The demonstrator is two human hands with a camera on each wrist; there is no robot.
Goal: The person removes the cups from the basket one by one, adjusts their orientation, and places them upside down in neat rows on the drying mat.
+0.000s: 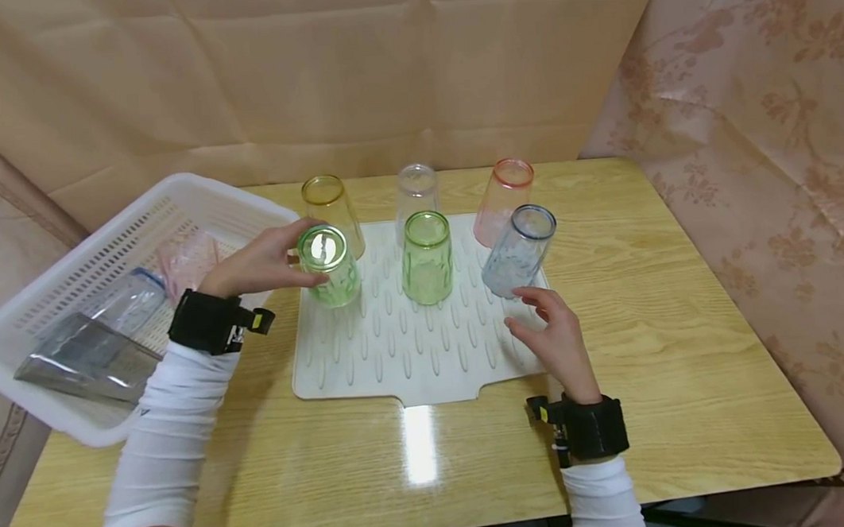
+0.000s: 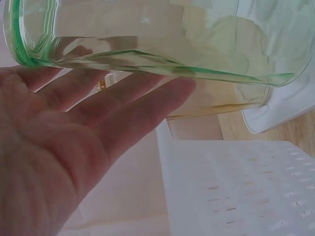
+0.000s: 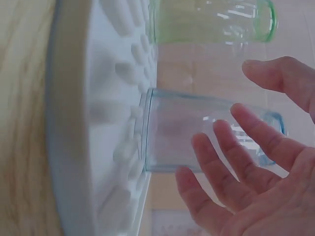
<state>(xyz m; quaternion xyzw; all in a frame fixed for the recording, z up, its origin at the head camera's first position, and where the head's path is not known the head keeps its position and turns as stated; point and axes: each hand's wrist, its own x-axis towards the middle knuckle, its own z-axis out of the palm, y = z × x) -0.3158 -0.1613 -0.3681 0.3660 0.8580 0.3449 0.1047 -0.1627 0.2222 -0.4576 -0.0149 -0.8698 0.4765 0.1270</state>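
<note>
In the head view my left hand [image 1: 267, 260] holds a green glass [image 1: 339, 285] at the left of a white ridged mat [image 1: 420, 359], thumb in front and fingers behind. The left wrist view shows the fingers along the green glass [image 2: 147, 29]; the thumb is hidden there. My right hand [image 1: 551, 336], fingers spread and slightly bent, is in front of a blue-tinted glass [image 1: 516, 254] at the mat's right and grips nothing. A second green glass [image 1: 427, 267] stands mid-mat. The right wrist view shows the blue-tinted glass [image 3: 182, 132] beyond the fingers [image 3: 202, 150].
Behind stand a yellow glass [image 1: 340, 212], a clear glass [image 1: 418, 186] and a pink glass [image 1: 498, 212]. At left, a white perforated basket [image 1: 58, 290] contains a grey glass [image 1: 90, 360], a blue-rimmed glass [image 1: 126, 303] and a pink item [image 1: 186, 264]. A curtain [image 1: 312, 78] hangs behind the wooden table [image 1: 685, 361].
</note>
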